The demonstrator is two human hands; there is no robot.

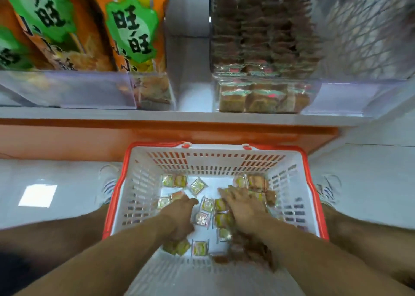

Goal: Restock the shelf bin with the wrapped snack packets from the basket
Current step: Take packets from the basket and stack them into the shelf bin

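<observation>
Head camera is looking down into a white basket [143, 183] with a red rim, sitting on the floor just in front of an orange shelf base [89, 138]. Small wrapped snack packets [207, 205] are lying scattered across the basket's bottom, most of them yellow-green, with some brownish ones bunching toward its right wall. Both arms are reaching down inside the basket. The left hand [179, 215] is resting among the packets near the basket's middle, its fingers curling downward; whether they are actually gripping a packet is impossible to tell, since the fingertips are hidden. The right hand [242, 208] is lying flat with fingers spread, pressing on the pile of packets at the basket's right side, not clenching anything. Above the basket, a clear shelf bin [336, 98] is holding stacked brown packets, filling its left part. Left of that bin, tall orange snack bags [132, 31] with green labels are standing in another clear bin. Two shoes [107, 183] are showing at either side of the basket.
</observation>
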